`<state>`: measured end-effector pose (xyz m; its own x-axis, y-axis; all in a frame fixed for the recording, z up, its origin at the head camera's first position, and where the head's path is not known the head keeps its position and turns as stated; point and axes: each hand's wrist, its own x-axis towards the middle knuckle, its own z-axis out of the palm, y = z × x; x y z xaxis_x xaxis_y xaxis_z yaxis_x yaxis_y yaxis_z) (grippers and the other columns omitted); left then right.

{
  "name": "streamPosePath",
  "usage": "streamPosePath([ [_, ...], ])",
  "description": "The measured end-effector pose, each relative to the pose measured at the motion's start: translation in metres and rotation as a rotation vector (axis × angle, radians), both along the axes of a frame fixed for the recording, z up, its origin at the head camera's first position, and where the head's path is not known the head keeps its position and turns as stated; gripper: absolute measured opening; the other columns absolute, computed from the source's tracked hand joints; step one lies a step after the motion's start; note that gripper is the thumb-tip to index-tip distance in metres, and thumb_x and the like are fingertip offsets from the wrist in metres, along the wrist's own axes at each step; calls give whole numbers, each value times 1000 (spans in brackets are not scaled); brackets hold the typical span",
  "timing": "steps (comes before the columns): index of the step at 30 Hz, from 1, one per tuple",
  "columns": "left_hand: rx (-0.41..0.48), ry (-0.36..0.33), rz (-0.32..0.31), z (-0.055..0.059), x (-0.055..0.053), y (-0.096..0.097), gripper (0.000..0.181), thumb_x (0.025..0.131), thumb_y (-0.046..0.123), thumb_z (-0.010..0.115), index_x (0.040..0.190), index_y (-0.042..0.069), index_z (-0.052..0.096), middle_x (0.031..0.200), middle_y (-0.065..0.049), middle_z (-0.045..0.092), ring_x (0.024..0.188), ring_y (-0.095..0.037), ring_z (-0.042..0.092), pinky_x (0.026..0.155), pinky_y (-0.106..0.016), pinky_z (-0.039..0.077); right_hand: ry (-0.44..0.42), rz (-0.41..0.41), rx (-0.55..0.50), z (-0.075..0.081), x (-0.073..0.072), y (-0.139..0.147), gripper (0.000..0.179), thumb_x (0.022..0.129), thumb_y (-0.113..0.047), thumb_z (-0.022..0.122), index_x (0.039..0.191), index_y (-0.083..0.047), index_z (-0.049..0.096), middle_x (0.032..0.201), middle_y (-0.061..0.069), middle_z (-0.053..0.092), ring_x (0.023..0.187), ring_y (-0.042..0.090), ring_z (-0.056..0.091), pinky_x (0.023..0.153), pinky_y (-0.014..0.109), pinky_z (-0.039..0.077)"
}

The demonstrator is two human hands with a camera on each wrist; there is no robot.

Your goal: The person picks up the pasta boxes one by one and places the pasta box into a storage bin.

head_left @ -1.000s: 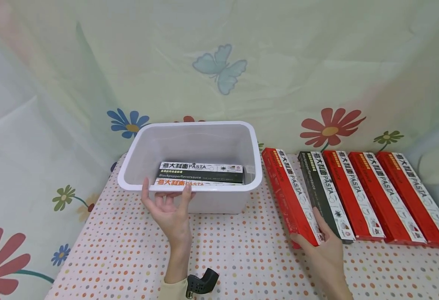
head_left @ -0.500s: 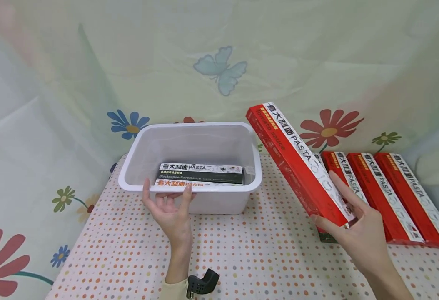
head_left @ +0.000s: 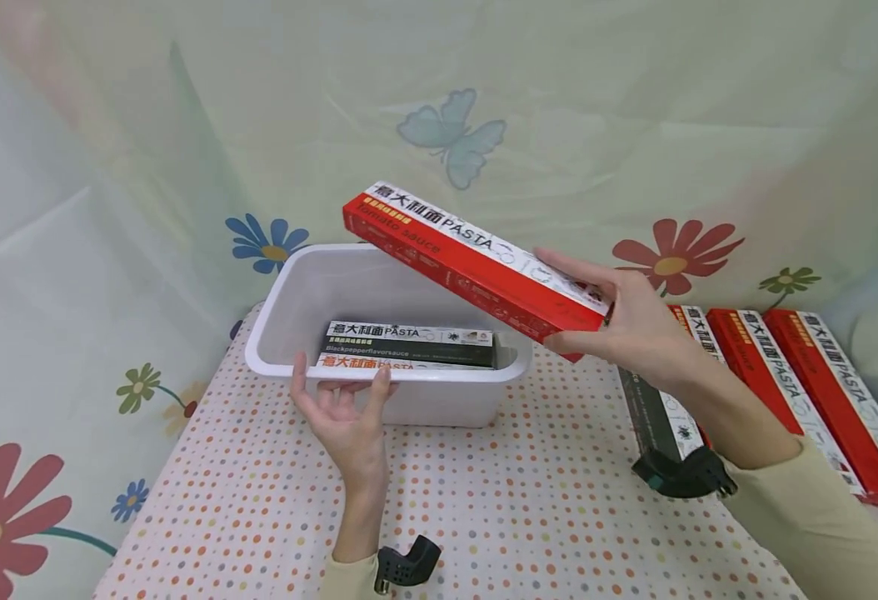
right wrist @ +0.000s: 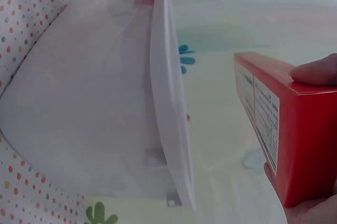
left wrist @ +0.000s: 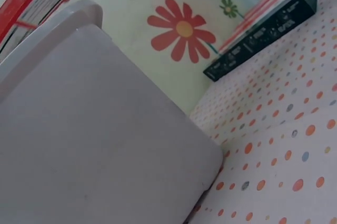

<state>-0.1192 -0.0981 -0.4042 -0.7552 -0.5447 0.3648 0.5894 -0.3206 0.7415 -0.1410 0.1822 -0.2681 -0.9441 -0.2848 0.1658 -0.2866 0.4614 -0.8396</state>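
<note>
In the head view my right hand point(head_left: 637, 329) grips the right end of a red tomato sauce pasta box point(head_left: 476, 271), held tilted above the right part of a white plastic bin point(head_left: 401, 404). The right wrist view shows that box's red end point(right wrist: 310, 145) between thumb and fingers. My left hand point(head_left: 349, 421) holds the bin's front rim, thumb over the edge and other fingers beneath it. Inside the bin lie a black pepper pasta box point(head_left: 409, 346) and, in front of it, a box with orange lettering point(head_left: 364, 362), mostly hidden by the rim.
On the right of the dotted tablecloth point(head_left: 484, 517) lies a row of pasta boxes: a black one point(head_left: 652, 412), partly behind my right forearm, then several red ones, such as the outermost point(head_left: 829, 400). A floral cloth backdrop point(head_left: 559, 167) stands behind the bin.
My right hand has lifted the red pasta box from the table's right side and carried it up and left over the bin, turning it more level. My left hand has stayed at the rim.
</note>
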Motion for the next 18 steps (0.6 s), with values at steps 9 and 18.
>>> streamPosePath([
  [9,-26,-17,-5,1,0,-1,103,86,-14,75,164,16,16,143,-22,50,104,-27,64,84,-47,68,-101,200,151,11,-47,-38,84,82,-13,81,159,-22,47,142,12,56,122,30,50,81,31,62],
  [18,-45,11,2,-1,-2,-2,100,85,-15,76,162,15,20,151,-27,44,105,-29,63,82,-48,68,-110,407,230,-11,-79,-69,78,76,-4,76,151,-7,56,131,7,70,105,24,60,73,30,59],
])
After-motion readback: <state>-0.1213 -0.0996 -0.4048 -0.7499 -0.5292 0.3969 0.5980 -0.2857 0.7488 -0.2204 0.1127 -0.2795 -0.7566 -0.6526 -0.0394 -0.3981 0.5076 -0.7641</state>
